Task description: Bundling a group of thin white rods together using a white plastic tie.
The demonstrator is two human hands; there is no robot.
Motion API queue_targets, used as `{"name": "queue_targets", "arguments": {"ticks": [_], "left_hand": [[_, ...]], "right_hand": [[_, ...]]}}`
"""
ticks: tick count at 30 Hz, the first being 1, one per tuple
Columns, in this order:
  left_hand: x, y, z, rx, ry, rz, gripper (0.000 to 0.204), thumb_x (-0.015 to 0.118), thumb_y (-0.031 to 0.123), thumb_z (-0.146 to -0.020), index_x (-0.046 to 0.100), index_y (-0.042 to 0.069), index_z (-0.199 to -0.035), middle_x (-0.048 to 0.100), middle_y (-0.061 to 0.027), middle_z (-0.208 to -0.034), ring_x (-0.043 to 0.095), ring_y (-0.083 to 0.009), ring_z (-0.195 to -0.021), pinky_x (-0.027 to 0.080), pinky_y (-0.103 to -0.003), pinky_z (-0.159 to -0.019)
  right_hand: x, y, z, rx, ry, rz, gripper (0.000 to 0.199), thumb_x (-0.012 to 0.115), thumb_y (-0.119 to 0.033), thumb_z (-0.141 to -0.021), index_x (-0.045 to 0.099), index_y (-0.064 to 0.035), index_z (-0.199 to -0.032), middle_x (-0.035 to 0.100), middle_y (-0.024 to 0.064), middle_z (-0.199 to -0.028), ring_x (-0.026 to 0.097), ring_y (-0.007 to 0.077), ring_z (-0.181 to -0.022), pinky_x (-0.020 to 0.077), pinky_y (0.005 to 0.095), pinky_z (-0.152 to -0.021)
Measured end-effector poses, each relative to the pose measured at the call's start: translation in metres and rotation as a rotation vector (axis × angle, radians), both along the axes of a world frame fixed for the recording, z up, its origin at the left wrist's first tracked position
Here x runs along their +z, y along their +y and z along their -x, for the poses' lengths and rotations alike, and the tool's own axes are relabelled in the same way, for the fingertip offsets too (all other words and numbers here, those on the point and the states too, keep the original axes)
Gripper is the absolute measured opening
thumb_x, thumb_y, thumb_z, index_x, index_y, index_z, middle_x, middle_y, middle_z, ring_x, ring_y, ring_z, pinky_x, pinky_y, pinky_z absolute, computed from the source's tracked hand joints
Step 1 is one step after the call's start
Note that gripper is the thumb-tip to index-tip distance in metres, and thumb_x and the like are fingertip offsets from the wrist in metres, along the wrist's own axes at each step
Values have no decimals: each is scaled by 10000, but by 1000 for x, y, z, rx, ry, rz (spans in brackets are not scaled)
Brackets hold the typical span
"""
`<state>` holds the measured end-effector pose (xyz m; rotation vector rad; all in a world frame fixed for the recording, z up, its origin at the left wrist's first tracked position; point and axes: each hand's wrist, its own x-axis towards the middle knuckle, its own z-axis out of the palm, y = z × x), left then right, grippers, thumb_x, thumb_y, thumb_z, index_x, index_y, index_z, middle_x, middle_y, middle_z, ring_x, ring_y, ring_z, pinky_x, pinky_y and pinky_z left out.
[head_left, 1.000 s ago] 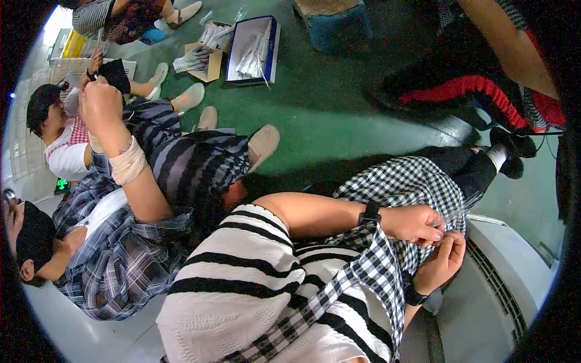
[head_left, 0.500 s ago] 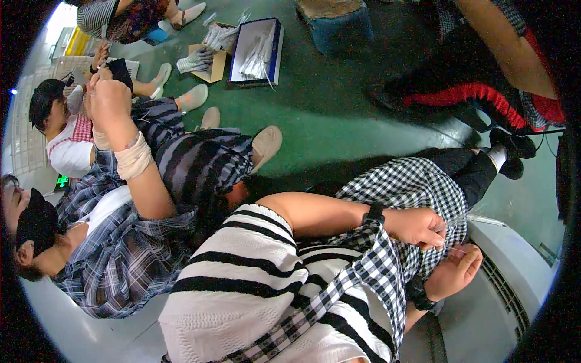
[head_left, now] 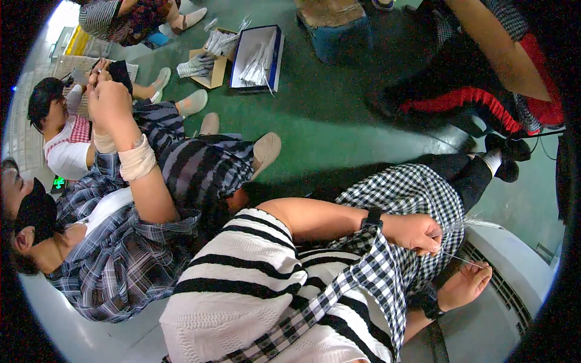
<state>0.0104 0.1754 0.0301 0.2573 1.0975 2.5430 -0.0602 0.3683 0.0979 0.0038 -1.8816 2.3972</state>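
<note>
My left hand (head_left: 417, 235), with a black band at its wrist, is closed in front of my checked apron (head_left: 387, 187). A thin pale strand (head_left: 455, 257) runs from its fingertips to my right hand (head_left: 465, 287), whose thumb and fingers pinch the other end. Beyond the left fingers a wispy whitish tuft (head_left: 482, 222) sticks out; its kind is unclear, and whether it joins the strand cannot be told. A dark watch (head_left: 426, 302) sits on my right wrist.
Close on my left sits a person in a plaid shirt (head_left: 127, 260), hands raised. On the green floor stand a blue-edged box (head_left: 235, 63) of thin pale sticks and a small carton (head_left: 219, 75) with striped gloves (head_left: 196, 65). A white vented unit (head_left: 514, 254) borders my right side.
My right hand has moved away from my left, to the right, and the strand between them shows longer. The whitish tuft now shows beyond my left fingers.
</note>
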Motion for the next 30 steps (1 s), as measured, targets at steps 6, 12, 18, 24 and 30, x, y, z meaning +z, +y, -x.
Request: {"name": "queue_targets", "arguments": {"ticks": [6, 12, 18, 24, 30], "left_hand": [[-6, 3, 3, 25, -57, 41, 168, 546, 190, -857, 570, 35, -796, 486, 36, -594, 395, -41, -491, 318, -202, -468], [-8, 2, 2, 60, -176, 116, 161, 542, 179, -854, 565, 39, -779, 486, 45, -628, 396, -35, -544, 328, -207, -505], [-15, 8, 2, 118, -97, 222, 147, 551, 166, -837, 569, 30, -784, 521, 33, -679, 442, -54, -631, 376, -229, -587], [-7, 3, 0, 127, -28, 323, 171, 557, 182, -836, 558, 18, -790, 533, 7, -683, 463, -69, -667, 399, -251, -633], [-3, 1, 0, 190, 96, 469, 178, 553, 185, -840, 565, 7, -840, 559, -74, -754, 516, -140, -725, 413, -297, -670]], "right_hand": [[-6, 13, 6, -45, 32, -40, 115, 508, -136, -922, 506, -21, -927, 491, 32, -808, 429, 98, -675, 377, 233, -613], [-4, 14, -14, -221, 148, -584, 121, 517, -92, -903, 544, 13, -956, 512, 52, -861, 440, 119, -681, 379, 235, -638], [-13, -20, -33, 182, 668, -1228, 180, 593, 37, -774, 622, 15, -950, 561, 137, -991, 538, 264, -845, 447, 341, -739], [-21, -21, -34, 339, 537, -1273, 163, 594, 24, -771, 631, 8, -929, 577, 128, -943, 547, 269, -848, 453, 341, -750], [-21, -22, -45, 318, 347, -998, 92, 566, 35, -785, 606, 29, -868, 571, 107, -811, 563, 219, -698, 460, 288, -643]]}}
